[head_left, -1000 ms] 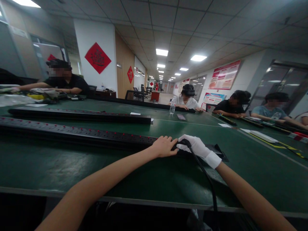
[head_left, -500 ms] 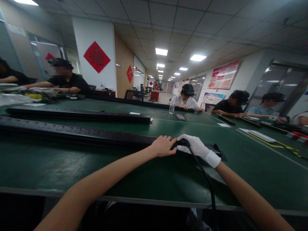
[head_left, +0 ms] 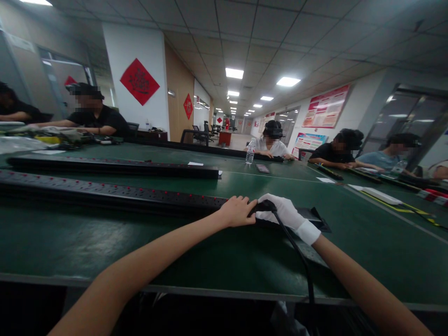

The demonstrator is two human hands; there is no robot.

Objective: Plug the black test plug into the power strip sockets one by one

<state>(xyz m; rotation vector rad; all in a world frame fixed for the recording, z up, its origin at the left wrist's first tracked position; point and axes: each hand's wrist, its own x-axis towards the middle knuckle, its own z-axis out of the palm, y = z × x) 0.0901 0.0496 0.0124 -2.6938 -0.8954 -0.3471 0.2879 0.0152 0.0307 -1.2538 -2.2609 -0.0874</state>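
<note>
While neither hand has visibly shifted, suggesting a steady hold, the left hand point(head_left: 238, 211) lies loosely spread over the black socket strip point(head_left: 140, 199), left to mid-frame; the gloved right hand point(head_left: 280, 211) grips a black cable end point(head_left: 268, 206).

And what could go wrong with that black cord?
The black cord runs over the edge of the green table, so it might snag and tug at the gloved right hand. The bare left hand rests on the long black strip close by, so it might get pinched.
</note>
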